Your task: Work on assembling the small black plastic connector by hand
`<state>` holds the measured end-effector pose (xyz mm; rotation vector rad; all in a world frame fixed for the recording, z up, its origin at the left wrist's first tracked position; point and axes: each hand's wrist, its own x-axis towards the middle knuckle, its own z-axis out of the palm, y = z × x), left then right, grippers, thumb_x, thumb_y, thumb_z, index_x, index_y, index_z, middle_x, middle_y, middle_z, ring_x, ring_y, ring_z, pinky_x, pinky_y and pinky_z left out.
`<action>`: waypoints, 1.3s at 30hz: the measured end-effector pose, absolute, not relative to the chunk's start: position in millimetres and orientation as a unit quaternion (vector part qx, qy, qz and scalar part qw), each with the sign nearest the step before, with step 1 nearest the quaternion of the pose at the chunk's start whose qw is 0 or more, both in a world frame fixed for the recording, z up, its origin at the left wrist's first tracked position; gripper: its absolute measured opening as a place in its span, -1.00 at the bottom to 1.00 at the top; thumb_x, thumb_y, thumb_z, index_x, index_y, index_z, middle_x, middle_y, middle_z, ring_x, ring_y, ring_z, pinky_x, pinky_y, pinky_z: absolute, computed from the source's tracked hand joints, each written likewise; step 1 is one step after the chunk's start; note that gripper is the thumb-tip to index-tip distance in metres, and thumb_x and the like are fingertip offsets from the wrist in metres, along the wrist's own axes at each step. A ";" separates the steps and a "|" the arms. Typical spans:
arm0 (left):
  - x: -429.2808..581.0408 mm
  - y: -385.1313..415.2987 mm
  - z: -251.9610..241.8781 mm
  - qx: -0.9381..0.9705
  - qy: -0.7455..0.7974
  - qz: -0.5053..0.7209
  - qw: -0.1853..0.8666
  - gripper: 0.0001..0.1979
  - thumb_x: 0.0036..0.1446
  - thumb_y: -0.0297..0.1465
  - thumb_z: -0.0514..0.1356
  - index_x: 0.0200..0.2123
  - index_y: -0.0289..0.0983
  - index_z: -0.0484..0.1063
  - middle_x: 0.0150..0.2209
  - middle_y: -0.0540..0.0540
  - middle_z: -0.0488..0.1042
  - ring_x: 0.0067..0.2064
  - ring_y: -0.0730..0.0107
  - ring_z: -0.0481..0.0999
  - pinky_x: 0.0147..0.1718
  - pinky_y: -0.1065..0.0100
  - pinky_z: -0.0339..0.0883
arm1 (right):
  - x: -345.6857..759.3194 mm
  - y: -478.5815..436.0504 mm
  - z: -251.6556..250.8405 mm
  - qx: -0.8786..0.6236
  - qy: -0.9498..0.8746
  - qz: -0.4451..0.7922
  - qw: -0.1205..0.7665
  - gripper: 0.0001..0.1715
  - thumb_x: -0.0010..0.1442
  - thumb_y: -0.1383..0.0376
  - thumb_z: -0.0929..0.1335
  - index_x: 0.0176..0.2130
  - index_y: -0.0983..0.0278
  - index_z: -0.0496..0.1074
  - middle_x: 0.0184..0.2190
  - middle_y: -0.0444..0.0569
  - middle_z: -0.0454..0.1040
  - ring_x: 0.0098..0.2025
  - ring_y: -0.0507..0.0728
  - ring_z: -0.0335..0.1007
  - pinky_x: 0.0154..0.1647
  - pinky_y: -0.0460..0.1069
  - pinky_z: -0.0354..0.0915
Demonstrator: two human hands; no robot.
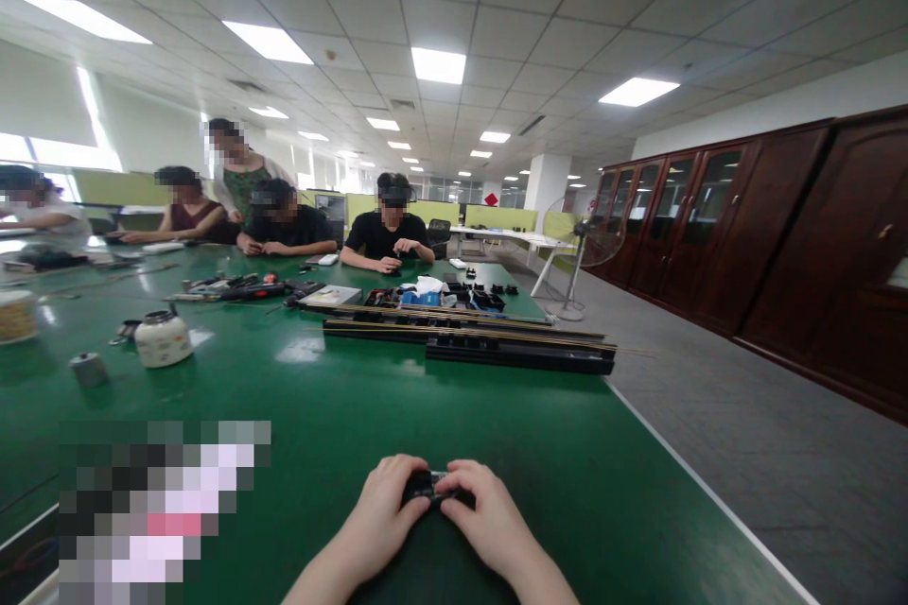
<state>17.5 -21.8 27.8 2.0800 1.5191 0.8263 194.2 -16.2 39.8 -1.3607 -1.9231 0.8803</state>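
Observation:
A small black part (421, 484) lies between my two hands, low in the middle of the head view, just over the green table (319, 425). My left hand (389, 503) has its fingers curled round the part's left side. On the right side, my right hand (478, 509) grips it with thumb and fingers, the fingertips near a greyish piece on its top. The fingers cover much of the part, so its full shape is hidden.
Long black rails (521, 359) with thin rods lie across the table ahead. A white jar (163, 338) and a metal cylinder (89, 369) stand at left. Tools (237, 288) lie farther back. Several people sit beyond. The table's right edge (709, 484) runs diagonally.

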 end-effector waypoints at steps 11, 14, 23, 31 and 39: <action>16.8 -18.5 24.5 0.739 0.542 0.323 0.237 -0.70 0.01 -0.35 0.11 -0.14 -0.19 0.39 -0.11 -0.12 0.46 -0.03 0.18 0.36 -0.01 0.17 0.18 | 196.7 -16.7 43.5 -0.492 -0.719 0.352 0.342 -0.66 -0.10 0.44 0.30 -0.27 0.18 0.46 -0.22 -0.09 0.48 -0.10 0.13 0.34 0.02 0.02 0.18; 15.9 -18.4 23.1 0.736 0.539 0.328 0.244 -0.66 -0.02 -0.36 0.13 -0.11 -0.19 0.38 -0.08 -0.13 0.45 -0.01 0.16 0.35 0.02 0.15 0.16 | 196.6 -17.0 43.4 -0.501 -0.716 0.350 0.338 -0.65 -0.09 0.43 0.31 -0.24 0.19 0.46 -0.20 -0.09 0.48 -0.09 0.14 0.34 0.02 0.02 0.18; 16.7 -18.1 22.4 0.731 0.547 0.322 0.249 -0.63 0.01 -0.36 0.09 -0.06 -0.24 0.36 -0.06 -0.16 0.44 0.00 0.18 0.35 0.02 0.17 0.16 | 196.2 -17.4 41.6 -0.503 -0.717 0.345 0.337 -0.67 -0.03 0.38 0.30 -0.21 0.19 0.45 -0.18 -0.08 0.48 -0.08 0.14 0.33 0.02 0.03 0.18; 16.2 -16.1 18.6 0.723 0.551 0.331 0.252 -0.66 0.05 -0.32 0.07 -0.08 -0.21 0.36 -0.07 -0.14 0.46 -0.01 0.21 0.37 0.01 0.19 0.18 | 196.8 -17.7 41.4 -0.513 -0.709 0.346 0.337 -0.65 0.00 0.34 0.30 -0.15 0.19 0.43 -0.15 -0.06 0.47 -0.05 0.15 0.33 0.03 0.03 0.18; 16.2 -18.0 22.0 0.720 0.548 0.337 0.261 -0.65 -0.01 -0.38 0.11 -0.09 -0.18 0.37 -0.08 -0.11 0.46 -0.01 0.20 0.37 0.01 0.19 0.19 | 195.4 -16.7 39.7 -0.529 -0.699 0.349 0.332 -0.58 -0.02 0.27 0.33 -0.10 0.23 0.40 -0.11 -0.01 0.45 -0.03 0.16 0.32 0.05 0.04 0.18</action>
